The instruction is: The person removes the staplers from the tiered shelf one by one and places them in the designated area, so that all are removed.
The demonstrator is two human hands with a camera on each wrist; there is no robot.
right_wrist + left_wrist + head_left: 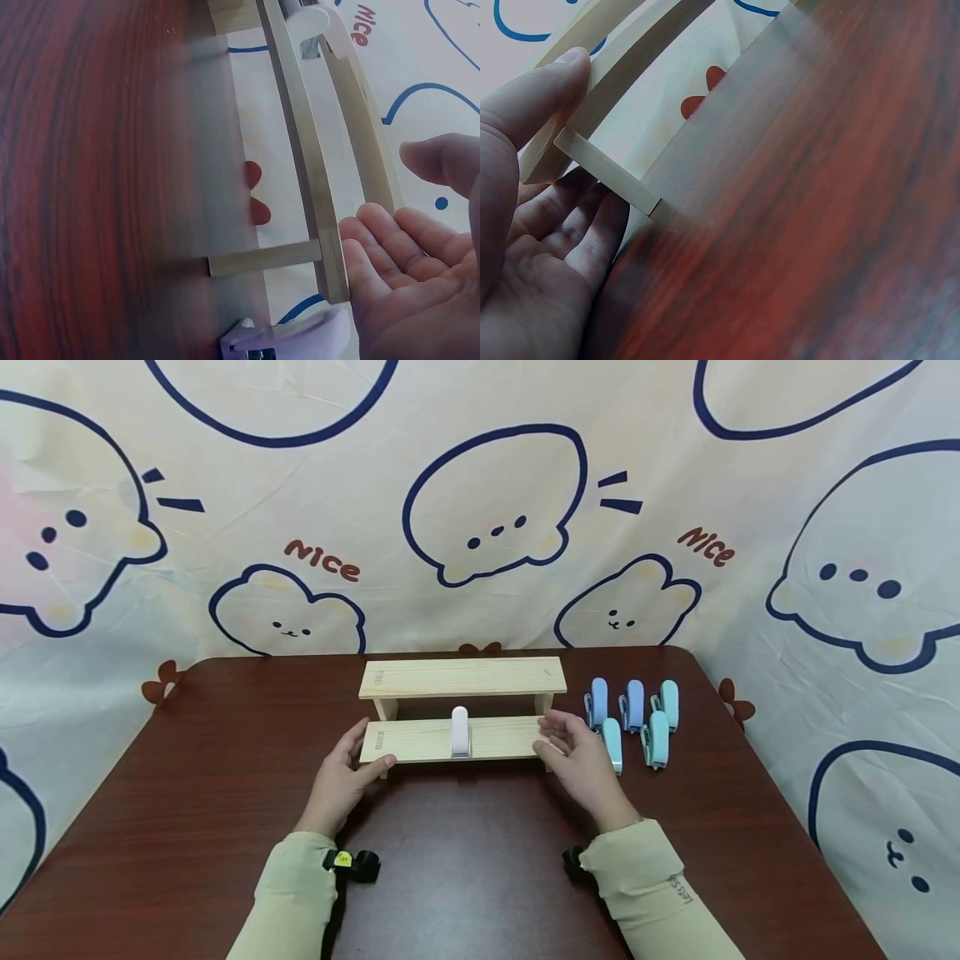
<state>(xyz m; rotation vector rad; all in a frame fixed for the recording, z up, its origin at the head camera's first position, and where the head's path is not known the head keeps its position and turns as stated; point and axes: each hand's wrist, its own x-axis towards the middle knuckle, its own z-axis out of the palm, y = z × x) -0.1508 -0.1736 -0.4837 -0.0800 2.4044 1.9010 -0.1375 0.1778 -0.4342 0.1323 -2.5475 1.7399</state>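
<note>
A pale wooden two-step rack (420,739) stands on the table, its lower plank in front of the raised back one. My left hand (340,781) grips the lower plank's left end, thumb on the front edge. In the left wrist view its fingers lie beside the rack's leg (607,172). At the right end my right hand (581,764) has its fingers against the plank's end and its thumb held apart, as the right wrist view shows. Midway along the lower plank sits a small white stapler-shaped item (460,732); its exact kind is unclear.
Several similar blue (632,706) and mint-green items (656,739) stand right of the rack, close to my right hand. A lilac-looking one (315,337) shows in the right wrist view. Behind the dark wooden table (187,777) hangs a cartoon-printed cloth (480,610).
</note>
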